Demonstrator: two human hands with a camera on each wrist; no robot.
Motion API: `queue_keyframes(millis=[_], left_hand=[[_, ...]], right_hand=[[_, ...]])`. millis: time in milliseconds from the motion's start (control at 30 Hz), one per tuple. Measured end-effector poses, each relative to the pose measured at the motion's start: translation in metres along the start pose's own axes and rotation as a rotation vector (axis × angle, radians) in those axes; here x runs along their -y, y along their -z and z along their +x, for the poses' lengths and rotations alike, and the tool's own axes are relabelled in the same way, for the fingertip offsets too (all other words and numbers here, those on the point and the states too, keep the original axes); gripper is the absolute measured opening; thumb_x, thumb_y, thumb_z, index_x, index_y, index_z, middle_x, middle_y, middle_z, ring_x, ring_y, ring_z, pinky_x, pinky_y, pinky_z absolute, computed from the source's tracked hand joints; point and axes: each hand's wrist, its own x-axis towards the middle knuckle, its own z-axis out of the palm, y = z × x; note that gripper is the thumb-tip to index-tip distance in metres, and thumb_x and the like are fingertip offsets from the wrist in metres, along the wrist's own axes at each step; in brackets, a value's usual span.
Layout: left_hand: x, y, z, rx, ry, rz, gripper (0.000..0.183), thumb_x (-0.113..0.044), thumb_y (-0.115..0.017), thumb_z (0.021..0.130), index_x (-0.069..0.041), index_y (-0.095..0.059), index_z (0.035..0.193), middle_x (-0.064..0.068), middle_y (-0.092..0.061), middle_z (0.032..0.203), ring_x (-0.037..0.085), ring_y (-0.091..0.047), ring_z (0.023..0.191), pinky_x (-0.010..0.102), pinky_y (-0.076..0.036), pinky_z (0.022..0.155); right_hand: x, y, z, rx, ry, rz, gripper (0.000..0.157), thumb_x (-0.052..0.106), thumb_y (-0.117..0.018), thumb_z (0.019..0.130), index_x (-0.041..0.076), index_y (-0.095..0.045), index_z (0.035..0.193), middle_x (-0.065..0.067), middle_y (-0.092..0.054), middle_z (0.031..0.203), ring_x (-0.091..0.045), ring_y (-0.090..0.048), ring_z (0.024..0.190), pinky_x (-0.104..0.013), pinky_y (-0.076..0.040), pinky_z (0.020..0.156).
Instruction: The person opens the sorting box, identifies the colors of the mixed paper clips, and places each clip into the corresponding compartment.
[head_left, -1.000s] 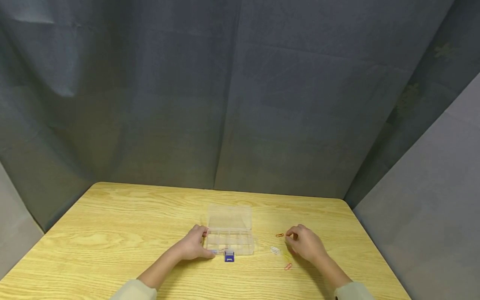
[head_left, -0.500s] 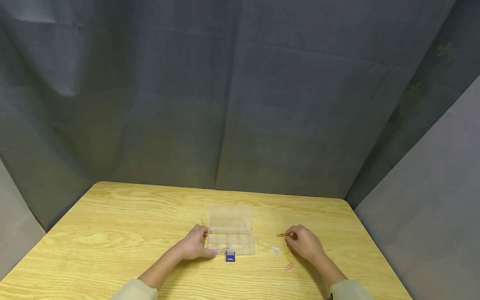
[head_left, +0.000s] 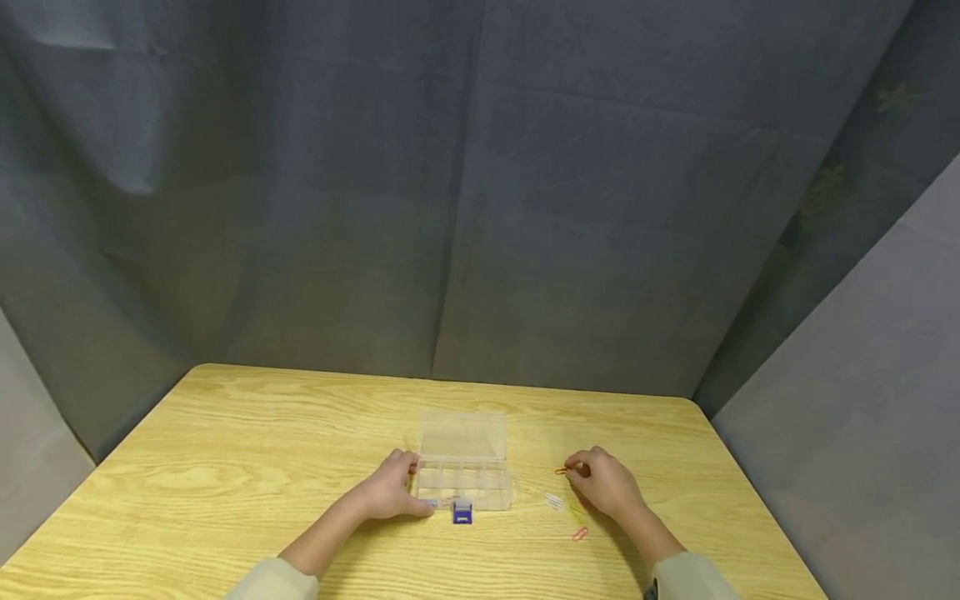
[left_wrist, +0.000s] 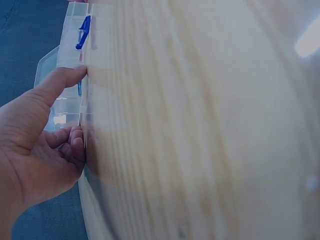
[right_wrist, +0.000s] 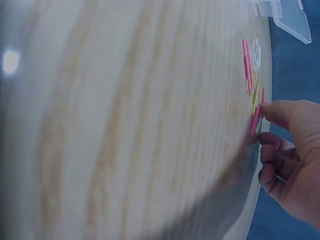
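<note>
A clear compartment box [head_left: 462, 475] lies on the table, its lid [head_left: 462, 435] folded back. My left hand [head_left: 386, 487] holds its left end, the thumb along the front wall and fingers at the side. Small blue and reddish bits show inside, too small to tell their kind. My right hand [head_left: 607, 486] pinches an orange paper clip [head_left: 560, 472] at the table surface; the fingertips partly hide it. Closer to me lie white paper clips [head_left: 553, 501], yellow paper clips [head_left: 577, 514] and a pink paper clip [head_left: 580, 534], the pink one also in the right wrist view [right_wrist: 247, 65].
A dark blue latch [head_left: 462, 513] hangs at the box's front. The wooden table [head_left: 285, 433] has rounded far corners. Grey cloth [head_left: 450, 208] hangs behind it, and a pale panel [head_left: 862, 400] stands on the right.
My right hand has shifted slightly left, and its fingertips now cover part of the orange paper clip. The left hand stays at the box. The head view has drifted a little.
</note>
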Motion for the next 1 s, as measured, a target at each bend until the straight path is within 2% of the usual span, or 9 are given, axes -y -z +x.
queue_keyframes(millis=[233, 400, 733, 1000], left_hand=[[-0.001, -0.001, 0.000, 0.001, -0.001, 0.000, 0.070, -0.025, -0.081, 0.069, 0.005, -0.045, 0.121, 0.012, -0.043, 0.109, 0.022, -0.042, 0.094, 0.038, -0.042, 0.079], [-0.002, 0.000, 0.000, 0.006, -0.005, -0.014, 0.069, -0.024, -0.081, 0.070, 0.004, -0.044, 0.121, 0.012, -0.042, 0.109, 0.023, -0.042, 0.094, 0.038, -0.042, 0.078], [-0.002, 0.000, -0.001, 0.011, -0.006, -0.012, 0.072, -0.025, -0.080, 0.070, 0.005, -0.043, 0.125, 0.013, -0.043, 0.113, 0.024, -0.043, 0.097, 0.041, -0.043, 0.081], [0.000, 0.000, -0.001, 0.006, 0.000, -0.015, 0.072, -0.026, -0.081, 0.070, 0.005, -0.044, 0.124, 0.013, -0.043, 0.112, 0.023, -0.042, 0.096, 0.040, -0.043, 0.081]], right_hand=[[0.003, 0.000, -0.001, 0.006, 0.010, -0.032, 0.012, 0.018, -0.067, 0.085, 0.013, -0.072, 0.095, 0.003, -0.051, 0.076, -0.010, -0.043, 0.060, -0.024, -0.037, 0.052], [0.002, -0.001, -0.001, -0.024, 0.010, -0.046, 0.010, 0.018, -0.065, 0.087, 0.012, -0.071, 0.091, 0.001, -0.053, 0.076, -0.010, -0.044, 0.060, -0.024, -0.038, 0.052], [0.003, 0.000, -0.004, -0.057, 0.003, -0.019, 0.012, 0.020, -0.061, 0.089, 0.012, -0.070, 0.091, 0.003, -0.052, 0.075, -0.009, -0.042, 0.056, -0.023, -0.036, 0.049], [0.015, 0.005, -0.006, -0.078, 0.025, 0.014, 0.012, 0.021, -0.062, 0.088, 0.013, -0.070, 0.094, 0.004, -0.052, 0.075, -0.007, -0.042, 0.051, -0.021, -0.035, 0.046]])
